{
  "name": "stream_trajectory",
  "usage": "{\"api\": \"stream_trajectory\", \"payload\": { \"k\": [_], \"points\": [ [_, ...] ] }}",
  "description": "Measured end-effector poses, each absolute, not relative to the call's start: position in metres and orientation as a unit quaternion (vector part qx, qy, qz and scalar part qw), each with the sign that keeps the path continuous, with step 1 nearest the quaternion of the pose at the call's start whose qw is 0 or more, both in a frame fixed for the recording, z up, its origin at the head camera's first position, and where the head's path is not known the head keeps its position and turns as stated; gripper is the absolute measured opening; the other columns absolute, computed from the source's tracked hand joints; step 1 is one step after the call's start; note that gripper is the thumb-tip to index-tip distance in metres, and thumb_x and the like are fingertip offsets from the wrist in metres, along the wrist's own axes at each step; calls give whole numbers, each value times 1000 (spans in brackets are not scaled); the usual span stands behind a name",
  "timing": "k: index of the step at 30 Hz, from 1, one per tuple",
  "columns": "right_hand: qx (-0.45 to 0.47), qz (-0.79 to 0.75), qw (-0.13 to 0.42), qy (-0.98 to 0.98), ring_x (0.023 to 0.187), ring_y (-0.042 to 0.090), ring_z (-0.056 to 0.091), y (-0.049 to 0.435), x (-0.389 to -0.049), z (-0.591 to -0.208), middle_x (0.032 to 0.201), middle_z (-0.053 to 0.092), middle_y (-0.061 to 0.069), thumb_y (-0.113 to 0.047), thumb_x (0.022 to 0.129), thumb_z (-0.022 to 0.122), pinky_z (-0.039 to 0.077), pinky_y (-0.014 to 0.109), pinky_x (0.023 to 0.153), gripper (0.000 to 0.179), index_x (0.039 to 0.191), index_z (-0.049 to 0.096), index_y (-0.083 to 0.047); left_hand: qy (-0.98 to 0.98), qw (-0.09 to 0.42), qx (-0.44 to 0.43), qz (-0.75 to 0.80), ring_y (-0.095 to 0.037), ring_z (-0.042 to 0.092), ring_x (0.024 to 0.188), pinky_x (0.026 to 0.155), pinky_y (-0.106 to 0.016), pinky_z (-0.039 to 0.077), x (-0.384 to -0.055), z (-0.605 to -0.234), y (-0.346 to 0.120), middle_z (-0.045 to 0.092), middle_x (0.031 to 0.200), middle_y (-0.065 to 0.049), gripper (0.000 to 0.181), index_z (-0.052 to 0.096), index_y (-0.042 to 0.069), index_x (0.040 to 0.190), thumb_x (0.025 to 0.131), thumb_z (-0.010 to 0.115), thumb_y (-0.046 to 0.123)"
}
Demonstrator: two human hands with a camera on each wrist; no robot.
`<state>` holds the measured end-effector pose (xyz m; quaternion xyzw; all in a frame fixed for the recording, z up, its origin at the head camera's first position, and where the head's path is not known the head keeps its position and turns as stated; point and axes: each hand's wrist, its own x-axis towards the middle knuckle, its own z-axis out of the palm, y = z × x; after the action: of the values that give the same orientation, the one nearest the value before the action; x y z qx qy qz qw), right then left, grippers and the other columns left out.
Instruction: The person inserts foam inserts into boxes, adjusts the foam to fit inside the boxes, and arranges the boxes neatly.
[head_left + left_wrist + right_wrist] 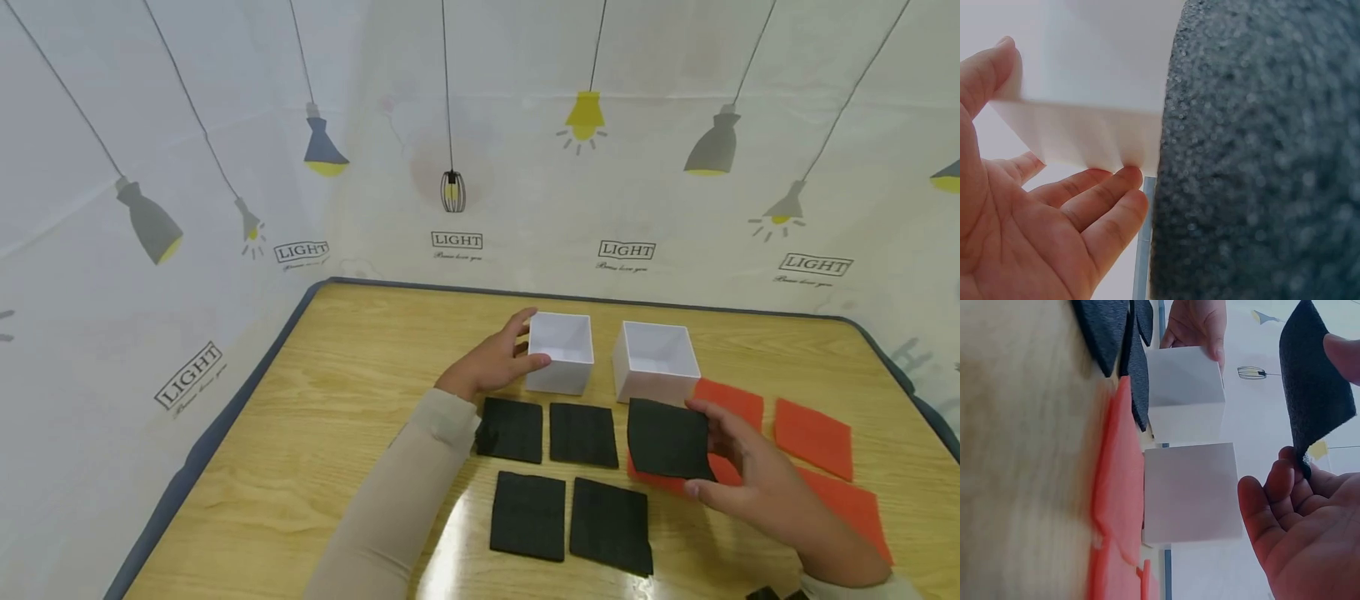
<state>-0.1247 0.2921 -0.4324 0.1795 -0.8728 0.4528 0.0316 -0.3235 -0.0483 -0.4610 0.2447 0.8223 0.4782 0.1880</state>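
Note:
My left hand (pixel 487 362) holds the left white box (pixel 558 377), its thumb over the front rim and its fingers along the left side. In the left wrist view those fingers (pixel 1107 200) touch the box wall (pixel 1104 56). My right hand (pixel 776 487) pinches a black felt-like square (pixel 670 439) between thumb and fingers, raised above the table. The right wrist view shows this square (pixel 1316 381) bent slightly, one corner at the fingertips. Just right of the held box is a second open white box (pixel 656 385); the held square overlaps its lower front edge in the head view.
Several black squares (pixel 531 517) lie in two rows in front of the boxes. Several red squares (pixel 813 439) lie to the right, partly behind my right hand. The wooden table (pixel 300 433) has a dark edge, with a lamp-printed cloth (pixel 525 200) behind it.

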Motion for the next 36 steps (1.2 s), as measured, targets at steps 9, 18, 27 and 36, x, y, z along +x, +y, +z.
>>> {"api": "stream_trajectory", "payload": {
  "k": [9,18,27,36],
  "points": [
    [181,449,30,-874,113,0,58,285,-140,-424,133,60,14,-5,87,85,46,8,94,86,159,38,-4,821,189,245,480,-36,37,155,125,-50,32,-323,-460,-48,24,173,-16,95,6,28,171,102,70,45],
    [181,451,28,-874,115,-1,58,274,-154,-412,139,60,17,-8,89,84,44,7,96,85,159,36,1,821,188,241,483,-35,36,156,125,-49,32,-321,-457,-47,25,173,-15,95,6,27,171,102,70,43],
    [200,461,28,-864,111,3,60,265,-166,-407,136,60,19,-4,88,83,46,9,95,84,159,37,1,823,190,234,482,-34,36,156,125,-49,33,-319,-455,-47,25,174,-14,96,6,30,171,101,71,43],
    [198,463,8,-864,110,11,61,257,-180,-400,136,59,17,-9,91,82,47,10,94,84,160,35,-1,824,193,229,481,-34,37,156,124,-48,34,-319,-455,-47,23,174,-13,95,6,33,171,102,71,42]
  ]
}}
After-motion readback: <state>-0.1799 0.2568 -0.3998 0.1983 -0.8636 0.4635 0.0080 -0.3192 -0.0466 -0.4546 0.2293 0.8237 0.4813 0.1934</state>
